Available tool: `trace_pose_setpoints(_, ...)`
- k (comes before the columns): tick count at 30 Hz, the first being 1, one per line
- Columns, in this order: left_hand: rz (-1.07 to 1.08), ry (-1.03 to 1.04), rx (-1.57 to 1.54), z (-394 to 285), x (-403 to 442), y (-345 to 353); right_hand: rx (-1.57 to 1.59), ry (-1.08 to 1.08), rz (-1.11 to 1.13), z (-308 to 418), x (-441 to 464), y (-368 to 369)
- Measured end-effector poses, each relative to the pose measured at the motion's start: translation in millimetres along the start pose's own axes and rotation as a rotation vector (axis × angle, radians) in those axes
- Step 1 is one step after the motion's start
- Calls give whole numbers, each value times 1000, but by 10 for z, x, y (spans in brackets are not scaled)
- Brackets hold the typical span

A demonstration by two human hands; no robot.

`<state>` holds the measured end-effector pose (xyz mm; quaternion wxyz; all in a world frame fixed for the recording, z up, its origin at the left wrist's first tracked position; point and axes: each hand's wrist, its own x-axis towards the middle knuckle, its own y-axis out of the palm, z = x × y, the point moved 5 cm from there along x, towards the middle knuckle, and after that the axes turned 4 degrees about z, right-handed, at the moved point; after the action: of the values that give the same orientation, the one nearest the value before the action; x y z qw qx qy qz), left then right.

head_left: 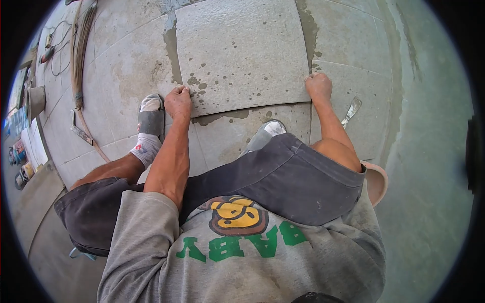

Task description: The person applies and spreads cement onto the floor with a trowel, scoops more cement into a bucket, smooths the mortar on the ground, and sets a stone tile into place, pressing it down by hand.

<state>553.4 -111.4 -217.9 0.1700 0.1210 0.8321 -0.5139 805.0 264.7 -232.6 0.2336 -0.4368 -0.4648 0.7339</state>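
Observation:
A large grey floor tile with dark wet spots lies in front of me, its near edge slightly raised over a dark gap. My left hand is closed at the tile's near left corner, fingers curled against its edge. At the near right corner, my right hand grips the opposite edge in the same way. Wet grey mortar smears show along both sides of the tile and under its near edge. A flat scraper rests on the floor to the right of my right forearm.
To the left lie a twig broom, a bent metal tool and a corded power tool. A grey bucket stands at the far left. My sandalled foot is beside my left hand. A pinkish rounded object sits by my right leg.

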Motion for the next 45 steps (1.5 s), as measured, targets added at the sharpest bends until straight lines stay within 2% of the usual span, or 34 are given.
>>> trace_pose_setpoints(4, -20, 51, 21, -21, -32, -22, -7, -26, -47, 28, -73, 1)
trace_pose_setpoints(7, -38, 12, 64, -57, -54, -67, -46, -48, -55, 60, -76, 35)
trace_pose_setpoints(15, 83, -66, 112, -43, 51, -81, -150, -47, -52, 90, -85, 51)
trace_pose_setpoints(21, 113, -105, 133, -35, 60, -91, -199, -43, 47, 137, -3, -48)
trace_pose_setpoints(23, 117, -109, 134, -19, 50, -79, -169, 2, 47, 149, 13, -46)
trace_pose_setpoints(28, 109, -91, 157, -100, -41, -60, -175, -41, 2, 312, -191, -68)
trace_pose_setpoints(30, 82, -143, 178, -136, -73, -91, -148, -37, -22, 270, -242, -54)
trace_pose_setpoints(35, 24, 51, 135, -357, 99, -116, -7, -16, -110, 32, -251, 31)
trace_pose_setpoints(37, -46, 372, 222, -678, 52, -113, 41, 38, -90, 29, -310, 44)
trace_pose_setpoints(38, -40, 389, 209, -768, 1, -52, 65, 65, -67, 46, -362, 38)
trace_pose_setpoints(41, 46, 669, 318, -989, -192, 200, 104, 169, -56, 113, -646, 4)
trace_pose_setpoints(42, 46, 686, 309, -1043, -314, 230, 105, 178, -72, 58, -707, 56)
trace_pose_setpoints(44, 220, 847, 541, -1174, -739, 429, 181, 146, -156, -27, -795, 194)
trace_pose_setpoints(45, 219, 859, 539, -1182, -891, 470, 183, 153, -165, -12, -830, 189)
